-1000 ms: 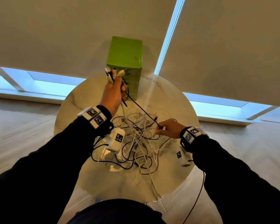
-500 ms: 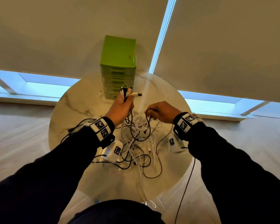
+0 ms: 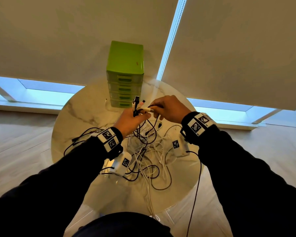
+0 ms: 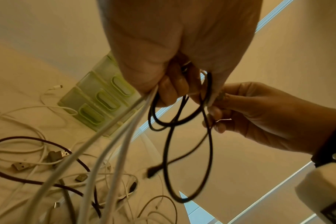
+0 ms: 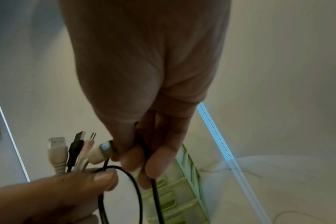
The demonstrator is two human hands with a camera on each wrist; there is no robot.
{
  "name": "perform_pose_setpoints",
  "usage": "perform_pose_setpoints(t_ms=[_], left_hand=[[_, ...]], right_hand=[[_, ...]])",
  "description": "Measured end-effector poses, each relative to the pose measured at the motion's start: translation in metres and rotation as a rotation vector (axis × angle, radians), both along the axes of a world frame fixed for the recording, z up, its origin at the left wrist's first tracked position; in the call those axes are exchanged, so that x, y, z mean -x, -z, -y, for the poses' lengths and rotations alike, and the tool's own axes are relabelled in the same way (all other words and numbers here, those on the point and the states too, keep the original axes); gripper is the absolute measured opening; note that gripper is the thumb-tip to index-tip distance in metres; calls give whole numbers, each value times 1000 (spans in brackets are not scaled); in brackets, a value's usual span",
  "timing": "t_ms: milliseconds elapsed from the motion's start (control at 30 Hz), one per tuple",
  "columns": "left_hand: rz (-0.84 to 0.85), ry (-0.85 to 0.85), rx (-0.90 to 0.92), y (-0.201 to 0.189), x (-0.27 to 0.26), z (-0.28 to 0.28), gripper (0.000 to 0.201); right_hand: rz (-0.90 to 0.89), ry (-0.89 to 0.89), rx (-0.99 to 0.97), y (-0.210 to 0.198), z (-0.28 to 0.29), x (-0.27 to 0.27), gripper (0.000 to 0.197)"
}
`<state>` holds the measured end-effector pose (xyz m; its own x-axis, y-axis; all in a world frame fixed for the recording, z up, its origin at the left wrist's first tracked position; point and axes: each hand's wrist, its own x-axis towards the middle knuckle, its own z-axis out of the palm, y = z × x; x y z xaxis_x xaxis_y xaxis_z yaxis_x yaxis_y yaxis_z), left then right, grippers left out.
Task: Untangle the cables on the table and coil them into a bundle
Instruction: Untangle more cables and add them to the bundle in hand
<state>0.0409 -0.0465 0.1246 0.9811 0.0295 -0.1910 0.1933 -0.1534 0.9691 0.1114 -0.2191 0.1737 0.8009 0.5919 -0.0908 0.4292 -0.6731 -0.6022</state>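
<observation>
A tangle of white and black cables (image 3: 147, 156) lies on the round marble table (image 3: 79, 115). My left hand (image 3: 132, 118) is raised above it and grips a bunch of cable ends, whose plugs (image 5: 71, 147) stick up from the fist. White strands (image 4: 113, 144) and a black loop (image 4: 169, 153) hang down from this hand. Close to its right, my right hand (image 3: 167, 108) pinches a black cable (image 5: 153, 189) between thumb and fingers, its fingertips touching the left hand's bunch.
A green drawer unit (image 3: 125, 74) stands at the table's far edge, just behind both hands. Loose USB plugs (image 4: 21, 166) lie among the cables on the table. Window blinds hang behind the table. A thin black lead (image 3: 195, 194) drops off the table's right edge.
My left hand came down from high in front of the drawer unit. My right hand rose from the tangle with a black cable and moved up to meet the left hand.
</observation>
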Motion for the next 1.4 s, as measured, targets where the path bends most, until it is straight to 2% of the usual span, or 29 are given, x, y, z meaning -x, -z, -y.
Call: perform_pose_setpoints(t_ms=[33,133,167,267,333,433,600,700,767,833,967,1033,1167,1267,1333,1400], left_hand=[[12,-1,-3,1,-1,0,40],[59,65,27,-2,-2,5,9],[70,89,42,-4,-2,7,8],[63,147,68,-11,-4,28,27],[57,156,131,-18,-5,45,36],[85,202,203,-23,-9,75,38],[101,329,195,-28,-2,123,37],[109,409,139,-20,5,147,37],[100,456,123,-14,10,161,37],[81,484,101,-10,15,172,37],[85,547,68,-6,23,190,34],[84,562,45,-6,26,194,31],[85,529,38,1,23,192,23],[83,433,41,7,19,188,40],[36,338,138,9,15,183,39],[-4,274,241,8,10,177,31]], right_hand=[[-17,-16,12,-3,3,2,18],[-14,-52,27,-13,17,11,20],[11,-43,23,-15,24,14,24],[57,54,105,-12,57,21,33],[-17,135,227,-5,86,28,33],[-158,260,330,17,139,50,35],[-354,524,404,82,216,110,41],[-447,613,495,125,236,152,39],[-364,675,402,140,231,171,33],[-295,764,131,141,213,179,28],[-456,856,-469,119,171,175,29],[-451,855,-638,105,160,172,33],[-338,873,-661,83,151,168,28],[-227,880,-561,85,165,166,20],[-156,874,-471,97,183,167,20],[-165,834,-266,114,206,175,24]])
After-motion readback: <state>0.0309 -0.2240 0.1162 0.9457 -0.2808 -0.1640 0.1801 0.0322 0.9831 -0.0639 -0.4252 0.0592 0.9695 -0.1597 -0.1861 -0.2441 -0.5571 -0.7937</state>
